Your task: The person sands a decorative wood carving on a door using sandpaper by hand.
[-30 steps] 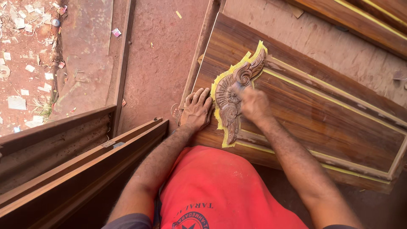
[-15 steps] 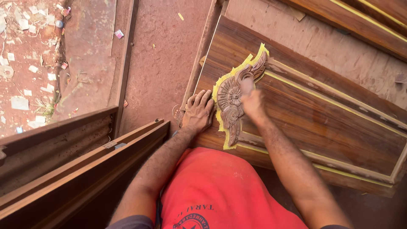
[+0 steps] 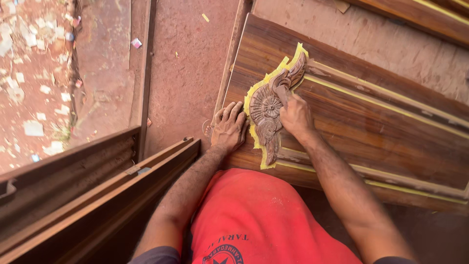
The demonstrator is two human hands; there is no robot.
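Note:
A carved wooden ornament [image 3: 267, 112], edged with yellow tape, lies on a dark striped wooden door panel [image 3: 371, 117]. My left hand [image 3: 229, 128] rests flat on the panel's left edge, fingers spread, just beside the carving. My right hand [image 3: 294, 115] is closed around a small piece of something pressed against the upper part of the carving; what it is cannot be made out. My red shirt [image 3: 254, 220] fills the bottom of the view.
Yellow tape lines [image 3: 391, 110] run along the panel's grooves. Dark wooden frame pieces [image 3: 97, 195] lie at lower left. A thin wooden strip [image 3: 144, 73] lies on the reddish dusty floor [image 3: 185, 63], with paper scraps [image 3: 34, 73] at far left. Another plank [image 3: 415, 19] sits top right.
My right hand has shifted slightly up along the carving. My left hand has stayed in place on the panel.

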